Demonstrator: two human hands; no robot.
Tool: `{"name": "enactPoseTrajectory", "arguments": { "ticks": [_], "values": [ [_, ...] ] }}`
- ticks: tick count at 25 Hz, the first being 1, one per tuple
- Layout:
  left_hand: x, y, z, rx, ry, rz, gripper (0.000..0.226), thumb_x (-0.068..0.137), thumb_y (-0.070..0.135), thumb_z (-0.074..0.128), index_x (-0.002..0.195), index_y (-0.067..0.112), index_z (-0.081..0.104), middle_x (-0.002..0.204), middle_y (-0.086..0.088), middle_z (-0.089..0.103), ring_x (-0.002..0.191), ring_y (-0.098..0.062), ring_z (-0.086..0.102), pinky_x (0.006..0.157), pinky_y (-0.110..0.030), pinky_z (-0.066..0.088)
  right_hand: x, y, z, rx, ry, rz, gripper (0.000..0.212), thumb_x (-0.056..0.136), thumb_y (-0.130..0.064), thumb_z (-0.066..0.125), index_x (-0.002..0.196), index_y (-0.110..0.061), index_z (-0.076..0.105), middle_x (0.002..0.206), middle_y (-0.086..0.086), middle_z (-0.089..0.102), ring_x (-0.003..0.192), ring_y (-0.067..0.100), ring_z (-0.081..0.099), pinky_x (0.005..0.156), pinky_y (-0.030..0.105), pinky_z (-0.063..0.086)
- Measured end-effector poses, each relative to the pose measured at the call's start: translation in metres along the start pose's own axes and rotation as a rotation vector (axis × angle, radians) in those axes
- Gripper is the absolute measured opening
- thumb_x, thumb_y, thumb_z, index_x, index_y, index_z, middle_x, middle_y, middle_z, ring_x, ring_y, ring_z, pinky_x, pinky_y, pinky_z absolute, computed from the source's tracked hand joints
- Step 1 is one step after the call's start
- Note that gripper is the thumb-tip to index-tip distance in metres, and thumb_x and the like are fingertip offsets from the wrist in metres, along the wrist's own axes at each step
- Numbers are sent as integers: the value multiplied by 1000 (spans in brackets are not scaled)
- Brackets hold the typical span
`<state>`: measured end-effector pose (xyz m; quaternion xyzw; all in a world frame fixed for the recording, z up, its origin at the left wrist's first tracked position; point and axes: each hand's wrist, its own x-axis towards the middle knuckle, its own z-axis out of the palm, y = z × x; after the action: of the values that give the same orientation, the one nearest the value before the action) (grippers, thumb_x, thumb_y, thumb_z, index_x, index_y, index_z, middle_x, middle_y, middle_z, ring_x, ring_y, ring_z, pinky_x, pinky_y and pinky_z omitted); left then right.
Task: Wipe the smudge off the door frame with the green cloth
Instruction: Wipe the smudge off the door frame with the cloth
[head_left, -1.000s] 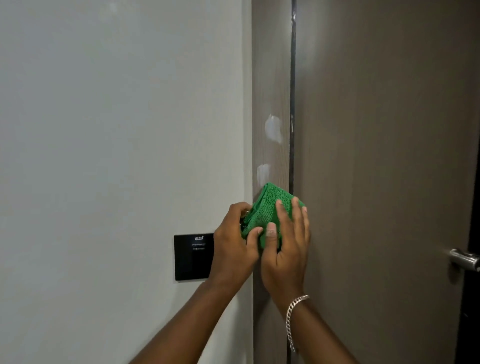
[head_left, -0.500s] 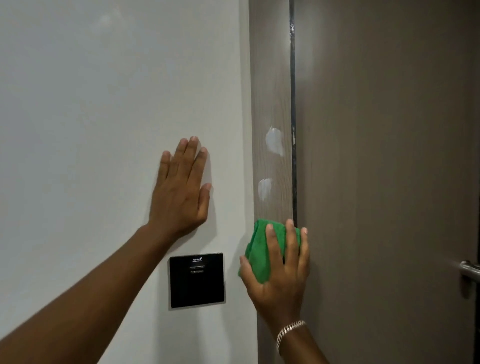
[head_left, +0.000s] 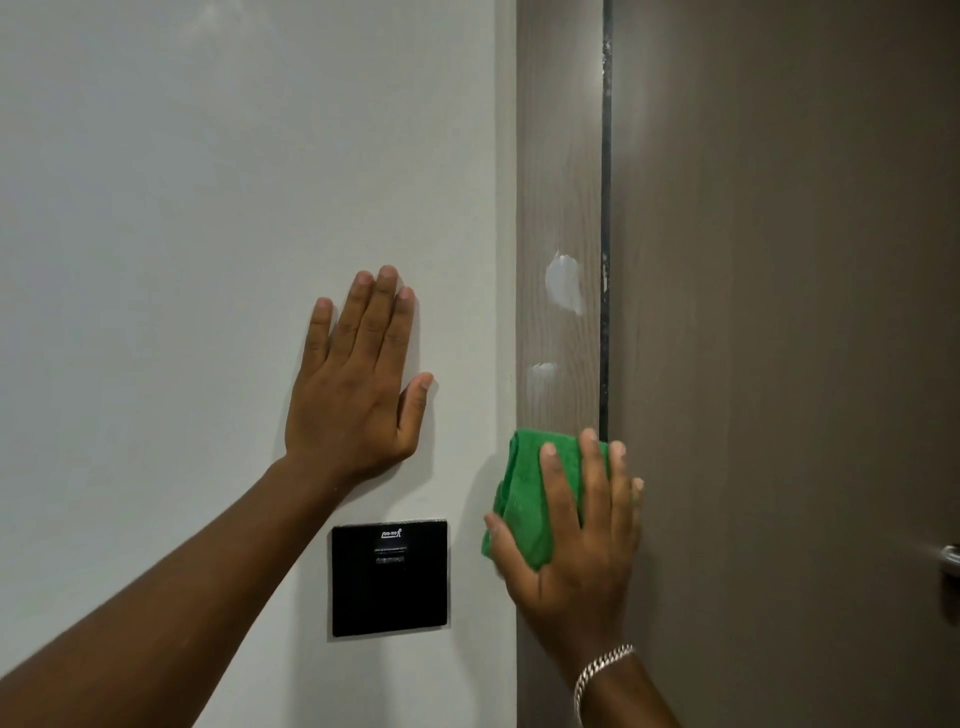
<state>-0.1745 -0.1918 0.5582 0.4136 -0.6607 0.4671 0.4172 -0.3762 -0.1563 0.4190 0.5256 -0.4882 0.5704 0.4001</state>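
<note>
The brown wood-grain door frame (head_left: 558, 156) runs top to bottom just right of centre. Two white smudges sit on it: a larger one (head_left: 563, 283) and, below it, a smaller one (head_left: 540, 379). My right hand (head_left: 576, 535) presses a folded green cloth (head_left: 524, 499) flat against the frame, just under the lower smudge. Most of the cloth is hidden under my fingers. My left hand (head_left: 358, 379) lies flat on the white wall with fingers straight, holding nothing.
A black square wall panel (head_left: 389, 577) is mounted on the white wall (head_left: 182, 208) below my left hand. The closed brown door (head_left: 779, 312) fills the right side, with a metal handle (head_left: 950, 561) at the right edge.
My left hand let go of the cloth and moved up-left to rest flat on the wall. My right hand now holds the cloth alone, slightly lower on the frame.
</note>
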Motion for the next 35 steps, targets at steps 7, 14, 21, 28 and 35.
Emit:
{"name": "enactPoseTrajectory", "arguments": {
  "ticks": [7, 14, 21, 28, 35],
  "values": [
    [0, 0, 0, -3, 0, -5, 76, 94, 47, 29, 156, 7, 10, 167, -15, 9, 155, -29, 5, 125, -51, 8, 76, -11, -5, -38, 24, -145, 67, 102, -47, 37, 151, 0, 34, 160, 19, 31, 152, 35, 24, 126, 50, 13],
    [0, -1, 2, -4, 17, 6, 76, 94, 46, 29, 156, 6, 9, 167, -15, 8, 155, -29, 4, 125, -52, 9, 24, 0, -11, -15, -67, -333, 55, 105, -36, 35, 148, -2, 37, 156, 17, 38, 148, 32, 33, 125, 43, 20],
    [1, 0, 2, -5, 2, 2, 77, 94, 49, 27, 156, 7, 8, 167, -15, 8, 155, -29, 5, 125, -52, 10, 120, -24, -1, 79, 96, -92, 63, 104, -44, 34, 149, -1, 37, 156, 19, 40, 149, 32, 32, 124, 45, 24],
    [-1, 0, 1, 1, -2, 6, 77, 95, 48, 28, 156, 6, 8, 167, -15, 7, 155, -29, 4, 125, -51, 9, 39, 17, -10, -21, -148, -404, 70, 101, -50, 40, 155, -9, 23, 165, 10, 20, 155, 26, 18, 127, 44, 15],
    [-2, 0, 1, -1, -1, 1, 77, 95, 49, 25, 156, 5, 7, 167, -15, 7, 155, -30, 4, 125, -51, 10, 132, -4, -8, 57, -1, -248, 67, 102, -45, 39, 152, -2, 30, 161, 18, 32, 153, 30, 23, 126, 45, 18]
  ]
}}
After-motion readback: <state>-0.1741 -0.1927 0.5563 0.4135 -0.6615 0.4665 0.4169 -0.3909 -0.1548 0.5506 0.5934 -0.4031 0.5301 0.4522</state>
